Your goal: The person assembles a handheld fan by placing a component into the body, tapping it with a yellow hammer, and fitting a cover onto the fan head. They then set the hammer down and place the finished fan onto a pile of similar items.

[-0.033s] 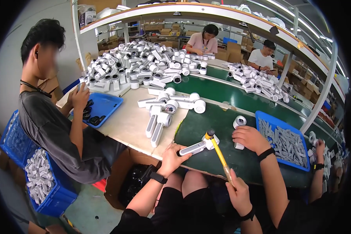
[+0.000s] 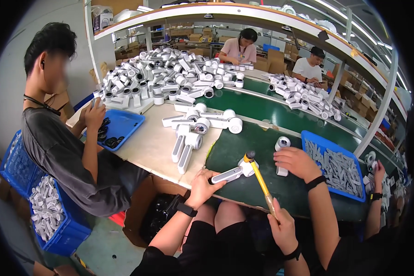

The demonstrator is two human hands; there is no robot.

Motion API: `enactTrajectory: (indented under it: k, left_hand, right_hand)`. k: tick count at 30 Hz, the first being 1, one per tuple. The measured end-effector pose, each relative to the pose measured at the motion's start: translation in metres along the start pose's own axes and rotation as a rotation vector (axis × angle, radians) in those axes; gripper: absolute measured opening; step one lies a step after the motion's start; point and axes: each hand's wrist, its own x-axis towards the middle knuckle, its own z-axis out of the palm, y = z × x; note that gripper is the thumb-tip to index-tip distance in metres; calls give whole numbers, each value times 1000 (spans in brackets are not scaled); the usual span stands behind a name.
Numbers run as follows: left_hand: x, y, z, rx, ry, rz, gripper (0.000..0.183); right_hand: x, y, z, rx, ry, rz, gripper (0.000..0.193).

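Note:
My left hand is closed round the grey-striped handle of a white part with a round head, which lies on the green mat near the table's front edge. My right hand grips the yellow handle of a hammer. The hammer's dark head is at the part's round end; I cannot tell whether they touch. Just right of it, a co-worker's hand with a black wristband is over another white part that stands on the mat.
Several white parts lie left of the mat, before a large heap. A blue tray of grey strips stands right; another blue tray holds black pieces. A person sits left, beside a cardboard box.
The hammer head has shifted very slightly up and to the right. The co-worker's fingers beside it have lifted a little. My left hand and the part stay where they were.

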Motion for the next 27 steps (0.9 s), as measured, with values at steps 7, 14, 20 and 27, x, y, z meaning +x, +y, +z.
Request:
enactTrajectory:
  k: [7,14,20,27]
  left_hand:
    - [0,0,0,8,-26,-18,30]
    - [0,2,0,7,-2,19,29]
    - [1,2,1,-6,12,23,29]
    - [2,2,2,-18,9,23,28]
  right_hand:
    - [-1,8,1,-57,-60,18,52]
    - [-2,13,7,-25,-76,23,54]
    - [-8,13,11,53,-69,35,55]
    - [-6,0,3,54,-53,53,55]
